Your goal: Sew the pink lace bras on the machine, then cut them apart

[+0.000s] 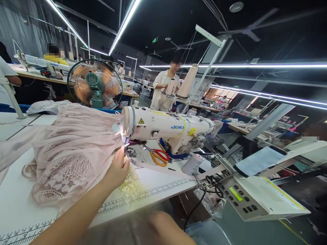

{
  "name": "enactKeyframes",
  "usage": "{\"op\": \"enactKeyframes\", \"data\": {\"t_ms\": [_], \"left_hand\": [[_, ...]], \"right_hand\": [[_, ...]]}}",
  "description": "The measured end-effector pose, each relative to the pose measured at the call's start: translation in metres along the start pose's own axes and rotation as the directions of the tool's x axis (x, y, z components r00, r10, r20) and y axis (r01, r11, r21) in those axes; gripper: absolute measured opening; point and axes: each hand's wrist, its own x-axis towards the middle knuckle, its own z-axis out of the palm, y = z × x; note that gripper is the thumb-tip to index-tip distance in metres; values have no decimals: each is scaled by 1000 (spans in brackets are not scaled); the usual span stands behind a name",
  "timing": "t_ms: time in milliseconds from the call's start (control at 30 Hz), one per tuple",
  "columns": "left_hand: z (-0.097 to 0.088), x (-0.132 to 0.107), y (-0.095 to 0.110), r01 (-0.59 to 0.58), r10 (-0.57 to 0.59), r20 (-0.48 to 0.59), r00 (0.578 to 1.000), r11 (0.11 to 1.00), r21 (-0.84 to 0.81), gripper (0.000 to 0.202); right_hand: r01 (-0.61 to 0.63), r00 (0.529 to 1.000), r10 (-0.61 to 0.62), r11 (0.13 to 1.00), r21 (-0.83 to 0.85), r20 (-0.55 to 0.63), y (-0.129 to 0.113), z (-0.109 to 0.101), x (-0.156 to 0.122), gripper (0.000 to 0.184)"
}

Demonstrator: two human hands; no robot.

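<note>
My left grip [118, 172] has its fingers together by the needle of the machine [158, 126]; I cannot tell what they clamp. A blurred limb [170, 228] below, perhaps my right, is unreadable. The garment [74, 139] spreads left of the grip on the white desk [14, 194]. I judge sewing in hand, calling for steady guiding. Scissors [156, 156] lie right; a fan [94, 81] stands beyond.

A big round fan [94, 83] with a green motor stands beyond the counter [158, 178]. Over there, 1 person in pale clothes [163, 81] is standing; 1 person in yellow [55, 59] is by another sewing machine [57, 69]. Scissors [161, 157] lie nearby.
</note>
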Motion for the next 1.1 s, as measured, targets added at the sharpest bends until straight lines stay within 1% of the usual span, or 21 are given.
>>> {"op": "enactKeyframes", "data": {"t_ms": [100,167,400,533,667,767,900,1100], "left_hand": [[1,3,7,-51,51,3,999,998,24,59],[2,6,8,-75,74,7,997,996,38,58],[2,12,-7,-116,118,-17,993,989,94,58],[-2,7,-11,-111,113,-4,994,986,122,57],[-1,1,-9,-102,103,6,995,984,149,59],[3,-3,-4,-98,98,13,995,980,174,59],[7,-3,4,-61,61,10,998,975,213,58],[6,2,14,-44,42,14,999,966,255,59]], "right_hand": [[3,999,-3,1000,0,48,4,4,-1,26],[4,998,-5,1000,5,61,4,5,-1,26],[14,998,-16,999,33,54,2,7,-1,27],[11,999,-13,999,39,53,2,6,-2,26],[3,997,-6,999,32,74,1,5,-1,26],[2,996,-4,1000,28,86,0,4,0,26],[5,995,-8,1000,22,100,-2,3,-1,27],[-1,991,-1,1000,9,137,-1,4,2,28]]}}
